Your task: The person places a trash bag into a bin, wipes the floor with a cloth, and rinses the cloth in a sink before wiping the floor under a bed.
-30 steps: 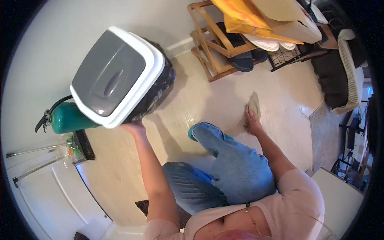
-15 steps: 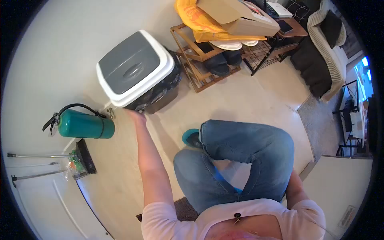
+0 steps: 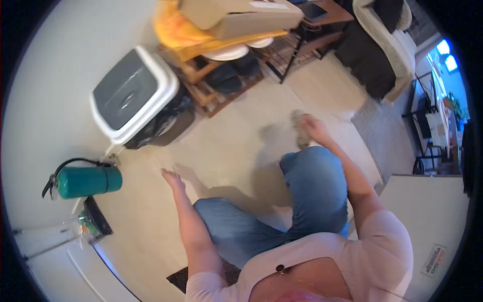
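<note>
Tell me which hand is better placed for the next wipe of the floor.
Probably the right hand: the beige cloth is at its fingers, over the pale floor. The left hand appears to hold nothing and is out toward the lidded trash bin, away from the cloth.

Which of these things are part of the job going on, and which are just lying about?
Seemingly part of the job:
cloth, at the right hand
floor
bin, where the left hand was a moment ago

Seemingly just lying about:
extinguisher
broom
orange bag
box
</note>
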Demonstrator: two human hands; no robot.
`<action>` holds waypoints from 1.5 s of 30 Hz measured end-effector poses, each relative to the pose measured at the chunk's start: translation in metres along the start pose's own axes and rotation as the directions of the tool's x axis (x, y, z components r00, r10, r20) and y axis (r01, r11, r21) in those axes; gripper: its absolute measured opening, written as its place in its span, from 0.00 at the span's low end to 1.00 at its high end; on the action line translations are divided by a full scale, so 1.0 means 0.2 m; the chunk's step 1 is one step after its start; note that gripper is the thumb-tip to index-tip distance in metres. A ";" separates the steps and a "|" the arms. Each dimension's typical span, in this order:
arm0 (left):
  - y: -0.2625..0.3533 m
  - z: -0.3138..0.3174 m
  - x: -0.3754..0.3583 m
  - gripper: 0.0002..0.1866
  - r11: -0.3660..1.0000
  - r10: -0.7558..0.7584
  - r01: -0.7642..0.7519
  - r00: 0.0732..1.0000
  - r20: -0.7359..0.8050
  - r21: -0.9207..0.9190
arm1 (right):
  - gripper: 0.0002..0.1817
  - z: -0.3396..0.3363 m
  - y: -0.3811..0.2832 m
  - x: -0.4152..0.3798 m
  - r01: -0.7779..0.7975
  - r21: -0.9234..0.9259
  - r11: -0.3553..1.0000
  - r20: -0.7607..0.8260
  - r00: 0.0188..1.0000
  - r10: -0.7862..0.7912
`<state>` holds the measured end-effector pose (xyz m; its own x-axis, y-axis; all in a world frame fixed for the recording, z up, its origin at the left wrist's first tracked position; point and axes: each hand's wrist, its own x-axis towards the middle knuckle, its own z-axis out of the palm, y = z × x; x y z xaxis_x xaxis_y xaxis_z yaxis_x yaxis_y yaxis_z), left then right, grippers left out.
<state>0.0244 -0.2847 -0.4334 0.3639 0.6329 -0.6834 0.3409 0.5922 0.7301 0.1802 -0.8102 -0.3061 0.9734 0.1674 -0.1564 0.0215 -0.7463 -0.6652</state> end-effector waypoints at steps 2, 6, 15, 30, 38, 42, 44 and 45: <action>-0.09 -0.08 0.03 0.32 0.978 -0.100 0.064 0.978 0.181 0.197 | 0.20 0.23 0.01 0.08 0.147 0.170 0.974 0.328 0.924 -0.197; 0.04 -0.11 -0.08 0.27 0.830 0.293 -0.323 0.946 0.138 0.454 | 0.32 0.76 0.11 0.11 0.829 -0.081 0.553 0.412 0.533 -0.739; 0.07 -0.22 -0.50 0.26 0.263 0.082 -0.132 0.990 0.114 0.956 | 0.28 1.38 0.18 0.62 0.855 0.150 0.496 0.254 0.451 -0.855; 0.55 0.11 -1.23 0.22 0.294 0.061 -0.198 0.980 0.188 0.935 | 0.36 0.51 1.03 1.02 -0.507 -0.393 0.767 -0.594 0.777 0.209; 0.71 0.74 -1.01 0.28 -0.601 0.626 -0.510 0.178 0.759 0.615 | 0.39 1.19 0.09 0.40 0.672 -0.161 0.722 0.266 0.735 -0.624; 0.76 1.01 -0.83 0.39 -0.666 0.674 -0.391 0.051 0.737 0.635 | 0.38 0.96 0.16 0.31 0.737 -0.217 0.640 0.523 0.641 -0.562; 0.75 1.07 -0.85 0.40 -0.601 0.741 -0.443 0.003 0.671 0.666 | 0.37 0.79 0.34 0.35 0.542 -0.428 0.724 0.398 0.831 -0.387; 0.74 1.06 -0.84 0.39 -0.575 0.763 -0.460 -0.004 0.646 0.676 | 0.35 0.71 0.55 0.36 0.442 -0.504 0.742 0.253 0.897 -0.363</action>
<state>0.1976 -0.4088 -0.2100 0.8186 0.1273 0.5601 0.2227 -0.9692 -0.1053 0.2203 -0.7885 -0.4947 0.8075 0.5840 -0.0833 0.5616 -0.8042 -0.1944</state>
